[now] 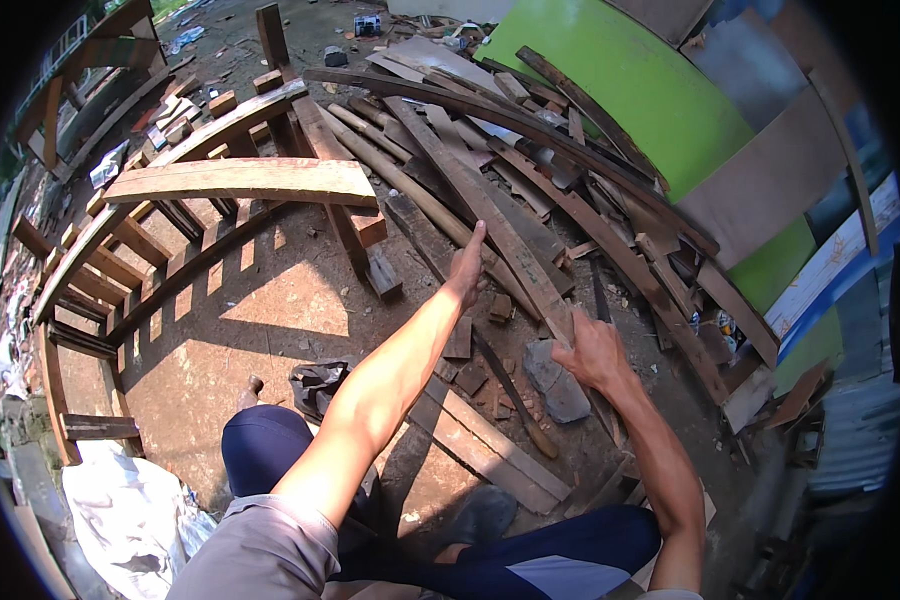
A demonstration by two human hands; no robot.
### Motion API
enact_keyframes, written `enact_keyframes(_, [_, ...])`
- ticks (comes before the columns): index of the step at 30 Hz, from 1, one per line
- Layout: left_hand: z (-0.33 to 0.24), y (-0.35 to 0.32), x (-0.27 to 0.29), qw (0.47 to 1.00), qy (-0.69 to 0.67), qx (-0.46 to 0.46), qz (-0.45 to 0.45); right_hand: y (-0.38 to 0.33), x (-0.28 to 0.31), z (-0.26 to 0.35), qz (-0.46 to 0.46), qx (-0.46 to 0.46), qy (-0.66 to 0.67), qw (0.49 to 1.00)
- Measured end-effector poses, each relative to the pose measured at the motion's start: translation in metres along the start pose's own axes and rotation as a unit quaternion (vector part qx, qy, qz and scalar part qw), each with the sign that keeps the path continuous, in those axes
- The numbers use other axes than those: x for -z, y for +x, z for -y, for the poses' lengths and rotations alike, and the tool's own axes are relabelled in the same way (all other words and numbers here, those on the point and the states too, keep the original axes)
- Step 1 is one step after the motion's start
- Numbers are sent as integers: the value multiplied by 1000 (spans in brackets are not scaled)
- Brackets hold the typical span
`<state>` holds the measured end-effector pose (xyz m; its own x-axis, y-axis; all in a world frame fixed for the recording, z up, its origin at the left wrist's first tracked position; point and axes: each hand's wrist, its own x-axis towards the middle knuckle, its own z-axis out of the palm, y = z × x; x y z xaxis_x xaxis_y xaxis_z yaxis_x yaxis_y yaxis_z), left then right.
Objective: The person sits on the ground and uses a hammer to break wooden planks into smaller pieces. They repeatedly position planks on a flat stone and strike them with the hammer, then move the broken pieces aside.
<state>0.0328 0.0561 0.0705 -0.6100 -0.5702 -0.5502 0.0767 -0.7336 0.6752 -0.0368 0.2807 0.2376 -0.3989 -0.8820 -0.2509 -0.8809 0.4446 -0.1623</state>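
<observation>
Two hands – left (pixel 467 268), right (pixel 592 350) – one flat stone (pixel 558 385), one green panel (pixel 660 100)

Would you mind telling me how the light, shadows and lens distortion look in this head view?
Head view: hard sunlight, with slatted shadows from the wooden frame on the ground; the green panel is bright; planks bend toward the dark round rim; left hand and right hand look sharp.

Dirt ground (pixel 270 330): pile of wood planks (pixel 510 190), flat stone (pixel 557 382), wood offcuts (pixel 467 375), black rag (pixel 317 383).
</observation>
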Motion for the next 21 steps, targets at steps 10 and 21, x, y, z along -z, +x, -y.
enact_keyframes(10, [-8, 2, -99, 940, -301, 6, 159, -60, 20, -50, -184, 102, -308, 928])
enact_keyframes(21, [21, 0, -109, 861, -441, -17, 252, -43, -9, -48, -119, -197, -270, 935])
